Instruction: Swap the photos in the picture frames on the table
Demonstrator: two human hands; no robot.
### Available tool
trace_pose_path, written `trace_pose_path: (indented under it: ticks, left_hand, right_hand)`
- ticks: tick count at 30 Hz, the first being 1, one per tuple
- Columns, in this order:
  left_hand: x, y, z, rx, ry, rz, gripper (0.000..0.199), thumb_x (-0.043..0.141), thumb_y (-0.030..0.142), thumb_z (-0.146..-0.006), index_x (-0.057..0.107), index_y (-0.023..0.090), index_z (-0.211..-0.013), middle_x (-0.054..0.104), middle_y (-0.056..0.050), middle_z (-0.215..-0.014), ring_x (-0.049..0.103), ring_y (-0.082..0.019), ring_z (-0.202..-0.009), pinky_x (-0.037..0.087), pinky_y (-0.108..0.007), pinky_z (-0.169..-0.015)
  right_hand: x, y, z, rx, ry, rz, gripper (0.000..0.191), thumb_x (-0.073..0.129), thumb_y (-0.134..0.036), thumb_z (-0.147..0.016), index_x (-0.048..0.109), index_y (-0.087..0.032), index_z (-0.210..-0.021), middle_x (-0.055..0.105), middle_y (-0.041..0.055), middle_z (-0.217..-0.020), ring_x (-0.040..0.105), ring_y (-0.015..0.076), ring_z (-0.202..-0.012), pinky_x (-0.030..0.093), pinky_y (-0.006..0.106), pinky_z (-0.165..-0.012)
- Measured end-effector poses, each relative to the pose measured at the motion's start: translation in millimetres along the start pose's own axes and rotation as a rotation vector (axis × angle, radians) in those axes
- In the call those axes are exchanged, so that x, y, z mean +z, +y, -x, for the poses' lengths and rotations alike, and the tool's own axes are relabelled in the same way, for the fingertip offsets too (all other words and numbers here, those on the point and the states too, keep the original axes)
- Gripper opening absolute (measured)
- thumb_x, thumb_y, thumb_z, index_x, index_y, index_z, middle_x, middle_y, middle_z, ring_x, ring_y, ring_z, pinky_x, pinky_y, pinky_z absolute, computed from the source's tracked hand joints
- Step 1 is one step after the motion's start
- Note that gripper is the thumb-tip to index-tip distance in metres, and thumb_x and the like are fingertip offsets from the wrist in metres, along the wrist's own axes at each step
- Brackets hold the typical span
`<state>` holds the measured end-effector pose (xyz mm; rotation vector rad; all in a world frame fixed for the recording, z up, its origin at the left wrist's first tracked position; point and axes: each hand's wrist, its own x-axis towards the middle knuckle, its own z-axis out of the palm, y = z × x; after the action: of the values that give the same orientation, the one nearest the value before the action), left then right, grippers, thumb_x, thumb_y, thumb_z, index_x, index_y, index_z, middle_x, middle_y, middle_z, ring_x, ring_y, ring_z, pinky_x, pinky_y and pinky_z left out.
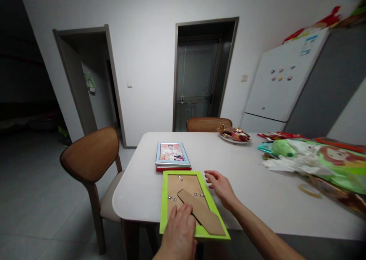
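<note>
A lime-green picture frame (164,199) lies face down at the table's near edge and sticks out a little past it. Its brown backing board (187,182) shows metal clips, and a brown stand leg (201,212) lies slantwise across it. My left hand (180,227) grips the frame's near edge, fingers on the backing; its thumb is hidden. Just off the frame's right side hovers my right hand (219,186), fingers stretched out and holding nothing. Directly beyond the green frame, a light-blue picture frame (173,154) with a pink picture rests on a red one (173,169).
The white table (137,191) carries a plate of items (235,135) at the back, and plastic bags, tissues (300,159) and a tape roll (309,190) at the right. Wooden chairs stand left (91,153) and behind (208,124). A fridge (274,77) stands back right.
</note>
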<state>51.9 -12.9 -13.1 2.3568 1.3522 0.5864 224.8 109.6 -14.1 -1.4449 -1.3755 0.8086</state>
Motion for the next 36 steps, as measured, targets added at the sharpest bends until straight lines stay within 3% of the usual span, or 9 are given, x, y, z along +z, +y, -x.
trace_pose_path:
  ticks: [2, 6, 8, 11, 17, 22, 27, 31, 36]
  left_hand:
    - [-13.4, 11, 0, -0.002, 0.135, 0.147, 0.041, 0.047, 0.005, -0.058, 0.049, 0.012, -0.098, 0.040, -0.014, -0.127, 0.030, -0.026, -0.120, 0.019, -0.046, -0.101]
    - [-30.8, 40, -12, -0.035, 0.451, 0.699, 0.025, 0.044, 0.014, -0.072, 0.044, 0.018, -0.097, 0.051, -0.009, -0.113, 0.045, -0.020, -0.107, 0.034, -0.037, -0.093]
    - [-31.2, 51, -21, -0.029, 0.516, 0.952, 0.023, 0.048, 0.020, -0.073, 0.042, 0.019, -0.095, 0.055, -0.007, -0.103, 0.050, -0.019, -0.099, 0.040, -0.034, -0.087]
    - [-27.2, 60, -37, -0.014, 0.521, 1.123, 0.022, 0.054, 0.021, -0.068, 0.044, 0.018, -0.088, 0.058, -0.004, -0.088, 0.055, -0.018, -0.086, 0.044, -0.030, -0.078]
    - [-14.8, 57, -68, -0.074, 0.621, 1.254, 0.039, 0.058, 0.016, -0.059, 0.043, 0.017, -0.095, 0.059, -0.005, -0.097, 0.055, -0.017, -0.090, 0.042, -0.028, -0.081]
    - [17.5, 39, -82, -0.182, 0.315, 1.034, 0.035, 0.057, 0.018, -0.065, 0.045, 0.014, -0.098, 0.063, -0.007, -0.096, 0.059, -0.017, -0.086, 0.045, -0.024, -0.073]
    - [48.0, 28, -91, -0.303, 0.208, 0.759, 0.026, 0.056, 0.017, -0.065, 0.051, 0.011, -0.091, 0.067, -0.005, -0.073, 0.061, -0.017, -0.064, 0.044, -0.023, -0.056]
    - [49.4, 27, -104, -0.342, 0.149, 0.535, 0.030, 0.061, 0.022, -0.062, 0.055, 0.014, -0.090, 0.066, -0.006, -0.076, 0.060, -0.019, -0.069, 0.042, -0.026, -0.061]
    - [43.7, 26, -111, -0.365, 0.110, 0.356, 0.033, 0.065, 0.025, -0.058, 0.057, 0.014, -0.089, 0.063, -0.010, -0.089, 0.057, -0.025, -0.084, 0.040, -0.031, -0.072]
  right_hand:
    - [-7, 3, 22, 0.136, -0.054, -0.258, 0.036, 0.045, -0.041, -0.071, 0.056, -0.015, -0.093, 0.063, 0.0087, -0.085, 0.059, 0.0180, -0.072, 0.046, 0.028, -0.061]
    - [7, -5, 64, 0.242, -0.345, -0.629, 0.042, 0.045, -0.047, -0.073, 0.052, -0.020, -0.104, 0.064, 0.0066, -0.084, 0.060, 0.0187, -0.073, 0.047, 0.033, -0.066]
    - [15, -9, 74, 0.260, -0.309, -0.767, 0.045, 0.047, -0.045, -0.073, 0.045, -0.022, -0.111, 0.064, 0.0052, -0.084, 0.061, 0.0179, -0.074, 0.047, 0.033, -0.068]
    - [7, -10, 73, 0.267, -0.120, -0.860, 0.045, 0.055, -0.036, -0.070, 0.043, -0.022, -0.111, 0.064, 0.0036, -0.086, 0.061, 0.0170, -0.073, 0.048, 0.031, -0.066]
    - [-64, -4, 37, 0.176, -0.029, -0.787, 0.041, 0.058, -0.022, -0.064, 0.051, -0.021, -0.104, 0.067, 0.0017, -0.084, 0.062, 0.0178, -0.071, 0.049, 0.030, -0.063]
    - [-113, 12, -2, 0.303, 0.002, -0.439, 0.038, 0.053, -0.016, -0.064, 0.054, -0.017, -0.102, 0.068, 0.0010, -0.065, 0.060, 0.0163, -0.050, 0.048, 0.027, -0.050]
    - [-134, 49, -31, 0.207, -0.045, 0.075, 0.034, 0.047, -0.021, -0.068, 0.057, -0.015, -0.100, 0.069, 0.0037, -0.078, 0.062, 0.0160, -0.062, 0.048, 0.024, -0.056]
    - [-136, 67, -44, 0.185, 0.006, 0.304, 0.034, 0.049, -0.026, -0.068, 0.061, -0.011, -0.096, 0.068, 0.0070, -0.082, 0.062, 0.0168, -0.067, 0.046, 0.022, -0.057]
    - [-135, 67, -48, 0.132, 0.084, 0.568, 0.033, 0.048, -0.027, -0.067, 0.063, -0.014, -0.094, 0.068, 0.0073, -0.080, 0.061, 0.0193, -0.070, 0.043, 0.025, -0.059]
